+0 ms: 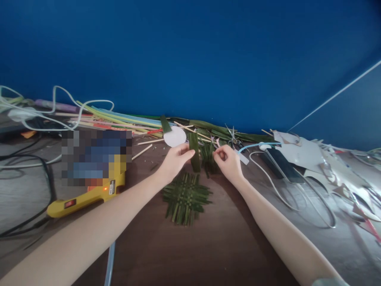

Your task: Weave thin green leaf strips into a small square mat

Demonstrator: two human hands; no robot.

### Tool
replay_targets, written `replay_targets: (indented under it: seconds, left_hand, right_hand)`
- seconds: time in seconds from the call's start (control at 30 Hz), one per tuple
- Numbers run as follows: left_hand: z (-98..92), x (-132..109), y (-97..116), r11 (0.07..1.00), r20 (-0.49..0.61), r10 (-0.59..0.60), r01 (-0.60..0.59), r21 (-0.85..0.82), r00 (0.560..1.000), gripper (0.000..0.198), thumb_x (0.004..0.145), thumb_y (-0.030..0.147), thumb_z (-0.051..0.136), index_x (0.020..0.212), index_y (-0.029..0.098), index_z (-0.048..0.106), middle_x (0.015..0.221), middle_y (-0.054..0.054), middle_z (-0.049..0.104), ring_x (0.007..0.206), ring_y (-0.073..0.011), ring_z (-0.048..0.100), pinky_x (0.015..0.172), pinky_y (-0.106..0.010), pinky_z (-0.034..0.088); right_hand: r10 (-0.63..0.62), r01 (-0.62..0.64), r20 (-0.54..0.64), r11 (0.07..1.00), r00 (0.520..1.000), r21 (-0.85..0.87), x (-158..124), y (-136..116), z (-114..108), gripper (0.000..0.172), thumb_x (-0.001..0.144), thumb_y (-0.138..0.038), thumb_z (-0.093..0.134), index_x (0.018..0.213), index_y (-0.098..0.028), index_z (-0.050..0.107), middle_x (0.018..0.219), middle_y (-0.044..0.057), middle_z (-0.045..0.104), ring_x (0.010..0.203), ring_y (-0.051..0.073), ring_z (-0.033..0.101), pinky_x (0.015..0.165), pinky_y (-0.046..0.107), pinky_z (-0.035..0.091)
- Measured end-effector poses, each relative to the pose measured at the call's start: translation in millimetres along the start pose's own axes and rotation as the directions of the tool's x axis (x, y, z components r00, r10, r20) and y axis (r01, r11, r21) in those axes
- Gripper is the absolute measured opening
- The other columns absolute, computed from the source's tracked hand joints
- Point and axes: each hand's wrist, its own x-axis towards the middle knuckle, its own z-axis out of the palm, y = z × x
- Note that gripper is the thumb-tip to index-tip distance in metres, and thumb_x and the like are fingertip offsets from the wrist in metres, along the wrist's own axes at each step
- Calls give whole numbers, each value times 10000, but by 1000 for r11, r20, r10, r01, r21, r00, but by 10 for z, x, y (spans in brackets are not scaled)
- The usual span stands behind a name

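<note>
My left hand [177, 159] pinches a wide green leaf strip [194, 153], which stands upright between thumb and fingers. Just right of it, my right hand [225, 158] has its fingers pressed together at the edge of a bunch of narrow green strips [208, 158]; whether it grips one of them is too small to tell. Below both hands, a woven mat of green strips [188, 198] with loose ends on all sides lies flat on the brown table [190, 254]. A white round disc [175, 136] lies behind my left hand.
A yellow glue gun [86, 198] with a lit orange light and cables is at the left. Thin sticks [143, 151] and long leaves [205, 125] line the blue wall. Scissors [233, 137], a phone [285, 165], a white cable and cut paper [300, 155] are at the right.
</note>
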Motion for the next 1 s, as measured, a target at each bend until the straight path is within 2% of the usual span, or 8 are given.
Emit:
replay_targets:
  seconds: [0.1, 0.2, 0.33, 0.4, 0.77, 1.0]
  left_hand:
    - [-7, 5, -4, 995, -4, 15, -15, 100, 1000, 157, 697, 286, 601, 751, 139, 591, 710, 11, 588, 670, -110, 540, 655, -251, 455]
    - [0, -1, 14, 974, -1, 29, -28, 224, 1000, 151, 699, 290, 596, 687, 141, 576, 635, 32, 548, 582, -90, 490, 569, -216, 421]
    - [16, -13, 37, 946, 21, 40, -44, 320, 999, 176, 690, 298, 589, 624, 141, 545, 565, 49, 482, 526, -77, 444, 510, -195, 396]
    - [18, -16, 39, 942, 39, 40, -51, 332, 998, 179, 688, 303, 582, 631, 137, 546, 570, 45, 481, 529, -78, 448, 509, -194, 401]
    - [-1, -14, 5, 863, 93, 94, -128, 488, 991, 200, 727, 303, 558, 619, 158, 471, 532, 63, 436, 499, -80, 446, 501, -202, 352]
    - [-9, -14, 2, 883, 115, 61, -107, 457, 992, 245, 713, 311, 581, 577, 161, 442, 512, 64, 423, 497, -83, 453, 499, -204, 360]
  right_hand:
    - [60, -57, -23, 989, 998, 139, -12, -103, -37, 90, 763, -220, 482, 691, -181, 518, 596, -23, 460, 561, 119, 427, 551, 256, 340]
    - [49, -72, 92, 960, 995, 270, -42, -255, -50, 144, 801, -254, 457, 711, -179, 540, 659, -4, 529, 604, 123, 464, 566, 253, 356]
    - [-6, -81, 245, 936, 970, 343, -97, -437, -30, 175, 817, -292, 456, 712, -180, 540, 655, -13, 511, 591, 113, 440, 546, 243, 341]
    - [-9, -89, 273, 935, 962, 343, -115, -485, -20, 181, 815, -297, 462, 692, -180, 525, 629, -20, 476, 566, 106, 410, 524, 240, 322]
    - [-70, 13, 218, 967, 973, 254, -124, -458, 11, 147, 771, -200, 485, 625, -179, 491, 561, -36, 430, 508, 85, 370, 481, 228, 289]
    - [-106, 70, 165, 975, 981, 209, -134, -476, 42, 145, 704, -144, 485, 572, -183, 440, 524, -52, 375, 481, 73, 331, 464, 219, 267]
